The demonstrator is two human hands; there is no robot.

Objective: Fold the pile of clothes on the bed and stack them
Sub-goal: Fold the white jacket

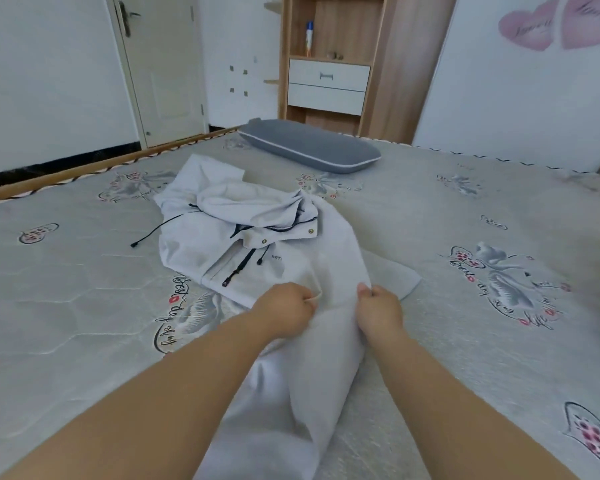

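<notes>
A pale grey garment (329, 258) runs from the middle of the bed (66, 289) toward me, its near part lifted between my arms. My left hand (284, 311) grips its left edge with curled fingers. My right hand (378, 308) pinches its right edge a little apart from the left. Behind and partly under it lies a crumpled white hooded jacket (222, 230) with dark drawcords, snaps and a zip.
A grey pillow (309, 145) lies at the far side of the mattress. Beyond the bed stand a wooden shelf unit with white drawers (328, 84), a white door (163, 64) and a wall with pink heart decals (561, 24). The wooden bed frame edge (84, 168) runs along the far left.
</notes>
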